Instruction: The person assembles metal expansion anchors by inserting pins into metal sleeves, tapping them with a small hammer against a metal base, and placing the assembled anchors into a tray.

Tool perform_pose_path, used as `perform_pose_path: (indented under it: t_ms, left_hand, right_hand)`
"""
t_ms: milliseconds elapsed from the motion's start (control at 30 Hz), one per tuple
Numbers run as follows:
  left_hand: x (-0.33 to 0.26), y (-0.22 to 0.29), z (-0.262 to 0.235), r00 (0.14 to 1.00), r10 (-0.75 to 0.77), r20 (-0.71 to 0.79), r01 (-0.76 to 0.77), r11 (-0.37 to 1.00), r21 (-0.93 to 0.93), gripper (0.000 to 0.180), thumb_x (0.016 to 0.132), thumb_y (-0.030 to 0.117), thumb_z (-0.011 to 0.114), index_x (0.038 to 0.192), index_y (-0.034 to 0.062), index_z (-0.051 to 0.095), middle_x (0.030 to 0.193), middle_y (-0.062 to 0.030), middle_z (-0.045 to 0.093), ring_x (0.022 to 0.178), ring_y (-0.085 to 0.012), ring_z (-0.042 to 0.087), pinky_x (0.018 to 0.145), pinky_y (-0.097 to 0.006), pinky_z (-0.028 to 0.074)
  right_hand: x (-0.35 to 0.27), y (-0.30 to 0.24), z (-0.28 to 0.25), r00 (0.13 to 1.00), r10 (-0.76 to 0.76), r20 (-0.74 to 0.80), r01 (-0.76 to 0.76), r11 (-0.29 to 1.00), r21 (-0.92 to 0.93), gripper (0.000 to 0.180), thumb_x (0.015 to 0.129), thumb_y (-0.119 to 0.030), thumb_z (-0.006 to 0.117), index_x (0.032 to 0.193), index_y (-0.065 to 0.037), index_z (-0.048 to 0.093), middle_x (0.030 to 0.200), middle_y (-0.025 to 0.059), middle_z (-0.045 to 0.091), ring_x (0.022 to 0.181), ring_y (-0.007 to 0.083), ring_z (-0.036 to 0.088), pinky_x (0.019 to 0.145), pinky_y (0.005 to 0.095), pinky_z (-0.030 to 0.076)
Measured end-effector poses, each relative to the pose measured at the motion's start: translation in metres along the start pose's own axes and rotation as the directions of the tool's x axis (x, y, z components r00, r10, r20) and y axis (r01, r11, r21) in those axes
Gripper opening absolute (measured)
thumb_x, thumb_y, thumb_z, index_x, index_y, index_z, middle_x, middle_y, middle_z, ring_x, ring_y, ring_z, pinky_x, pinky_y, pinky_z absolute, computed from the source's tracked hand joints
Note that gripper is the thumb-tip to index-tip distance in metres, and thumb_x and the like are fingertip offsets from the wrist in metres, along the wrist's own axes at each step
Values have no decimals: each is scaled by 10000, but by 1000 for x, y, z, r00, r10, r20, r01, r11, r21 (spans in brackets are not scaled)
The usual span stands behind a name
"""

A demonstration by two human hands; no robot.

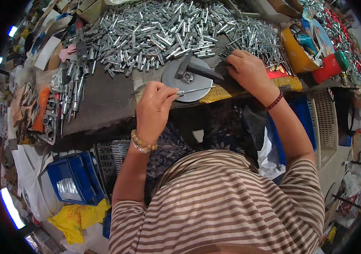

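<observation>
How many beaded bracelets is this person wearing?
2: a tan bracelet at the wrist of the left hand, beside a silver-coloured bangle, and a dark red bracelet at the wrist of the right hand. No others show.

We see a dark worktop (108,97) with a broad heap of silvery metal tubes (159,36) toward its far edge and a pile of thin metal rods (259,40) to the right. A round grey plate (170,82) lies at the near edge, beside yellow tape (216,96). By the right end, we find a yellow container (297,55).
</observation>
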State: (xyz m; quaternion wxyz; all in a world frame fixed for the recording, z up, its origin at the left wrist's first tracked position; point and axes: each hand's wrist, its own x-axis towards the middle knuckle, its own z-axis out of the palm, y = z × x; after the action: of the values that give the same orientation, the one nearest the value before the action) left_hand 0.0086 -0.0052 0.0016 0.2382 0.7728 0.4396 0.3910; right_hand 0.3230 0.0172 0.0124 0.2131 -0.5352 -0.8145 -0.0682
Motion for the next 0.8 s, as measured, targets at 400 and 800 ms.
perform_pose_path:
  t_ms: [400, 800]
  left_hand:
    - [-1, 0, 0, 1000, 5, 3, -5, 1000, 30, 132, 891, 77, 770, 1022, 96, 761, 937, -67, 611, 796, -259, 638, 692, -377, 506]
    - [0, -1, -2, 1000, 20, 17, -20, 999, 39, 83, 892, 81, 726, 975, 74, 727, 951, -97, 610, 883, -314, 650, 739, -425, 514]
  right_hand:
    - [26, -73, -4, 998, 10, -58, 15, 907, 420, 202, 850, -16, 636, 1046, -58, 665, 944, 162, 672, 921, 397, 665, 784, 493, 543]
    - [20, -106, 15, 994, 66, 83, -105, 715, 691, 471, 861, 61, 712, 1312, -29, 608, 964, 110, 706, 905, 227, 735, 790, 339, 584]
